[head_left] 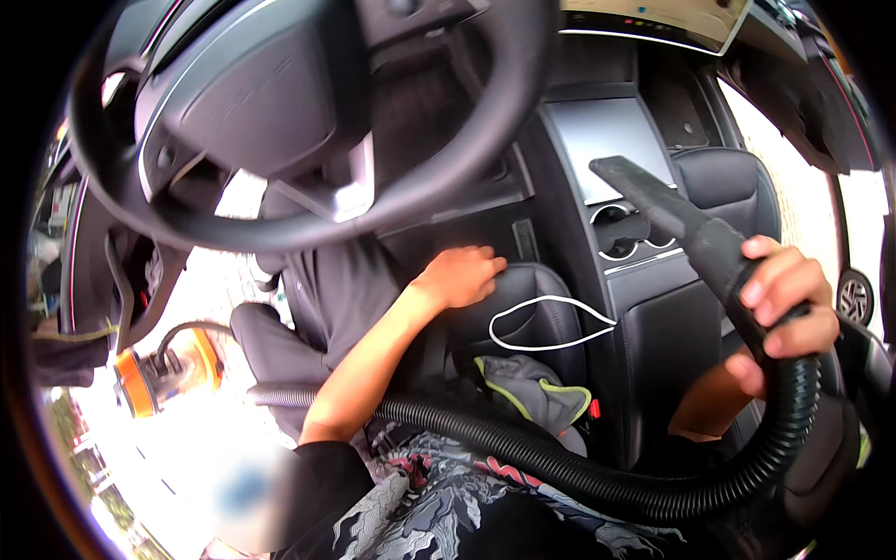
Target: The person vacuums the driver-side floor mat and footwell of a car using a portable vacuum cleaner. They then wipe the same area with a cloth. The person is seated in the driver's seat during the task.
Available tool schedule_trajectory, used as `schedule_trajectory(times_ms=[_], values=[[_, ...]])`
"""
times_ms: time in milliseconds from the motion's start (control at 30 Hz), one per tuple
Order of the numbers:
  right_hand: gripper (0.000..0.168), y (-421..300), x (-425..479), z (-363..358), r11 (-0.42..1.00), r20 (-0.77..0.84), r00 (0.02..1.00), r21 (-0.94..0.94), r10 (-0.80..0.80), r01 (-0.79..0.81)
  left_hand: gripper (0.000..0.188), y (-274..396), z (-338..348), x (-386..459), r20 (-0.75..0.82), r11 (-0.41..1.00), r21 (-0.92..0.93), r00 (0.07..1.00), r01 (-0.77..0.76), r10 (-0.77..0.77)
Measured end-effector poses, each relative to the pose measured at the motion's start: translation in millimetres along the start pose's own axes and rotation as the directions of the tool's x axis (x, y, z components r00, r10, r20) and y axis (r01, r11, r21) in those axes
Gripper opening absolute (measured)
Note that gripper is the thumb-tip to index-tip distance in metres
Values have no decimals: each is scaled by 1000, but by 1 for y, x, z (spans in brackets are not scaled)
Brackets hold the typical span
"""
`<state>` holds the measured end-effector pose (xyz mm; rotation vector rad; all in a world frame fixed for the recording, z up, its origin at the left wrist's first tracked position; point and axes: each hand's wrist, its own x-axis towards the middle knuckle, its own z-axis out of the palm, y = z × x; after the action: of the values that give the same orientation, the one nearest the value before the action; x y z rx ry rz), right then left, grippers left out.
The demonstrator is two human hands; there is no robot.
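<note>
My right hand (791,308) grips the black handle end of a ribbed vacuum hose (560,462). A black vacuum nozzle (651,192) points from it over the centre console (651,301), above the cup holders (619,231). The hose crosses in front of my torso and passes under my left forearm. At the front edge of the driver's seat (518,287), my left hand (465,276) has its fingers curled and its palm hidden. A white cable loop (553,299) lies across the seat beside the console. Behind it rests a grey cloth (532,392) with yellow-green edging.
The steering wheel (434,189) arches over my legs. Beyond the console stands the passenger seat (728,189), and a display screen (658,21) is at the top. Outside the open door on the left sits an orange vacuum cleaner (168,371). A red seat-belt buckle (595,409) is beside the console.
</note>
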<state>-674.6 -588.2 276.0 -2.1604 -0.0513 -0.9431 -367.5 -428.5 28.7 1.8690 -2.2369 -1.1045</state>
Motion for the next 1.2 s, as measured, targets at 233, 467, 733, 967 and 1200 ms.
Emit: schedule_trajectory(times_ms=[233,467,733,967,1200], values=[[37,-11,18,80,944,138,990,326,6,-51,29,46,-21,-108,-222,964,-52,944,-261,244],[40,-28,57,130,849,254,953,529,-168,8,25,67,6,-205,-286,880,-190,882,-435,374],[51,-54,138,254,628,258,864,774,-433,84,43,93,1,-279,-325,645,-508,820,-571,470],[43,-80,220,350,805,139,912,533,-386,260,77,103,0,-309,-559,402,-489,632,-774,537],[48,-123,300,524,639,267,788,743,-555,198,74,83,-9,-367,-787,266,-479,543,-837,293]])
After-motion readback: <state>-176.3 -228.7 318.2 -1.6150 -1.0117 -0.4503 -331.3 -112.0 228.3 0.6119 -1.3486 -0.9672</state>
